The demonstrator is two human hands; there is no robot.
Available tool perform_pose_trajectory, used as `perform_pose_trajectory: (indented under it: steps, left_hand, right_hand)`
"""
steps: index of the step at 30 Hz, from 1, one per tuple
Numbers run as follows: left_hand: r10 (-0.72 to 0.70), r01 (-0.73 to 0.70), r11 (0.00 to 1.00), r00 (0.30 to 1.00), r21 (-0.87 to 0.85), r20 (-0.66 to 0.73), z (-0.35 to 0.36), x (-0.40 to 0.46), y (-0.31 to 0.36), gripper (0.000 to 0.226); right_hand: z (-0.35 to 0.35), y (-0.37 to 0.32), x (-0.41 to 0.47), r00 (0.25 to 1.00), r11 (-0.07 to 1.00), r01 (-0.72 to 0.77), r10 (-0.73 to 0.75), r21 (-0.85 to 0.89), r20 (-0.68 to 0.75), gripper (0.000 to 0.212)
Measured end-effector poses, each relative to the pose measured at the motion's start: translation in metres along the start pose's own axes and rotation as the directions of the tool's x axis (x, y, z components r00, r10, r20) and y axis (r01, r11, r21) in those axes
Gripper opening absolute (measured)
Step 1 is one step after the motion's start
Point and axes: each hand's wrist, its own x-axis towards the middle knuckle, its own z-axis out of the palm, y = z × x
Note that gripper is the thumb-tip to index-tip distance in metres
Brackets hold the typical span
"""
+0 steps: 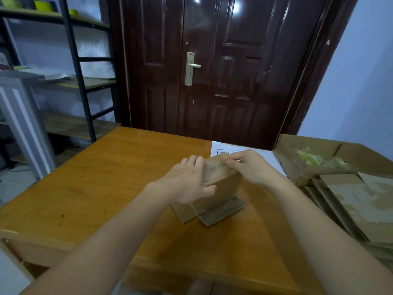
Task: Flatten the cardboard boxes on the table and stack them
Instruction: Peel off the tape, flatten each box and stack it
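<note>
Where the wooden table (102, 177) ends, a dark door (212, 71) stands.

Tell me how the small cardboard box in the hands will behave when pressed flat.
The small cardboard box is probably light and should collapse along its creases. Its flap already splays on the table, so it may slide unless the left hand steadies it.

We can read nothing: faint marks on the cardboard box (214, 173) and white sheet (225, 149), at twelve o'clock, stay illegible.
</note>
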Motion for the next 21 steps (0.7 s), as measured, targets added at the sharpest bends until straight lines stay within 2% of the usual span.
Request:
perform_pose_trajectory:
  steps: [4, 8, 10, 16, 21]
  left_hand:
    - [0.062, -0.061, 0.997, 0.998, -0.041, 0.032, -0.002, 0.001, 0.010, 0.068]
    - [0.142, -0.134, 0.987, 0.987, -0.092, 0.080, -0.004, 0.007, 0.026, 0.065]
    - [0.162, -0.151, 0.983, 0.981, -0.106, 0.106, -0.005, 0.011, 0.034, 0.068]
    - [0.183, -0.167, 0.978, 0.974, -0.126, 0.131, -0.004, 0.019, 0.044, 0.070]
    - [0.187, -0.163, 0.972, 0.973, -0.169, 0.138, -0.002, 0.022, 0.043, 0.070]
  right_hand:
    - [-0.010, 0.007, -0.008, 0.995, 0.997, -0.045, 0.039, -0.059, -0.087, 0.015]
    - [-0.023, 0.007, -0.020, 0.995, 0.941, -0.095, 0.076, -0.324, -0.072, 0.028]
    - [-0.031, 0.009, -0.028, 0.992, 0.902, -0.119, 0.095, -0.416, -0.077, 0.028]
    - [-0.047, 0.021, -0.044, 0.992, 0.942, -0.116, 0.096, -0.315, -0.079, 0.007]
    - [-0.050, 0.029, -0.042, 0.963, 0.915, -0.210, 0.133, -0.345, -0.234, 0.007]
